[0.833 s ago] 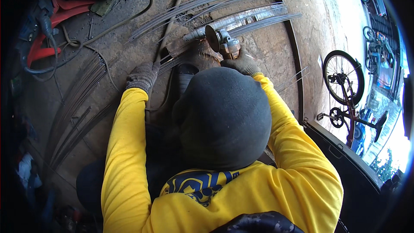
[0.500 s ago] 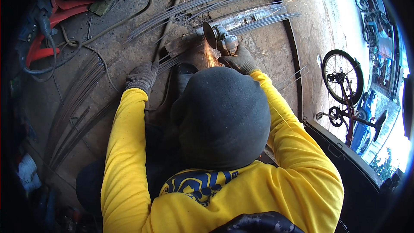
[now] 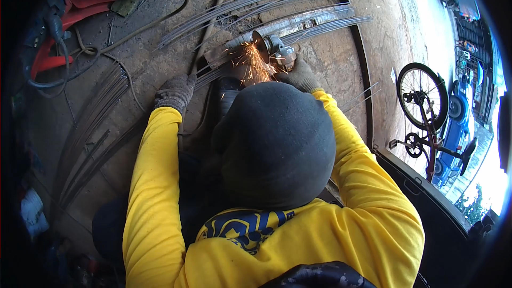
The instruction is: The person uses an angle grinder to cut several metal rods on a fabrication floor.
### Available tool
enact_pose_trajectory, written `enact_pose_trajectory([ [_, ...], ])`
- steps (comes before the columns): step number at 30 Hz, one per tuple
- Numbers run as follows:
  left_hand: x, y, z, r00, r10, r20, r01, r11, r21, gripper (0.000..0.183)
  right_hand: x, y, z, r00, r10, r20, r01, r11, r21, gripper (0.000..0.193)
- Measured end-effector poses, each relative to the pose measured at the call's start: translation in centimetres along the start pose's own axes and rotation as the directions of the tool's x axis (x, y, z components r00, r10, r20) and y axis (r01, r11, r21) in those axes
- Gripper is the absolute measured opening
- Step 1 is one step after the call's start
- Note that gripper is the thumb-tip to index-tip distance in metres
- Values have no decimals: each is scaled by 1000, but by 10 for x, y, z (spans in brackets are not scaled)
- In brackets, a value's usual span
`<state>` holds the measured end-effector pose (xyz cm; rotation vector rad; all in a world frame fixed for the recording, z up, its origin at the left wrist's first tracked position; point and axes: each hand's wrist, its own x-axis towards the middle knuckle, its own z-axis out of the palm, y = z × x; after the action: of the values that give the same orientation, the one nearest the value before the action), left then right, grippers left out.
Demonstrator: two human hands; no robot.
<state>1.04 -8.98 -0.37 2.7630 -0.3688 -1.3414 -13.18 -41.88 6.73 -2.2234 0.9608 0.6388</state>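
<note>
In a grey knit glove, my right hand (image 3: pixel 302 76) is closed round the body of an angle grinder (image 3: pixel 282 56). The grinder's thin cutting disc (image 3: pixel 261 47) stands nearly upright, and orange sparks (image 3: pixel 256 66) spray from its lower side. My gloved left hand (image 3: pixel 175 94) grips a bundle of thin steel rods (image 3: pixel 101 98) that runs from the lower left toward the disc. Sparks and the dark head covering (image 3: pixel 274 144) hide the exact spot of contact. Beside the disc lies a piece of metal (image 3: pixel 217 56) under the rods' far ends.
More steel rods (image 3: pixel 229 12) lie beyond the grinder. A hose (image 3: pixel 184 0) curves across the dusty floor at the upper left, near a red-framed tool (image 3: pixel 80 16). A metal floor edge (image 3: pixel 365 69) runs along the right. Farther right are a bicycle (image 3: pixel 424 112) and vehicles.
The grinder has come slightly closer and its disc has tilted a little. The sparks have spread into a wider, brighter burst. My left hand stays in place on the rods.
</note>
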Motion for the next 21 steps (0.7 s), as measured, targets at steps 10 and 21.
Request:
enact_pose_trajectory([
  [10, -1, 0, 0, 1000, 8, -15, -8, 1000, 21, 66, 3, 1, -5, 999, -50, 3, 50, 999, 19, 100],
  [21, -12, 7, -3, 999, -19, -27, 19, 1000, 9, 65, 14, 3, -1, 997, -74, -28, 73, 997, -9, 102],
])
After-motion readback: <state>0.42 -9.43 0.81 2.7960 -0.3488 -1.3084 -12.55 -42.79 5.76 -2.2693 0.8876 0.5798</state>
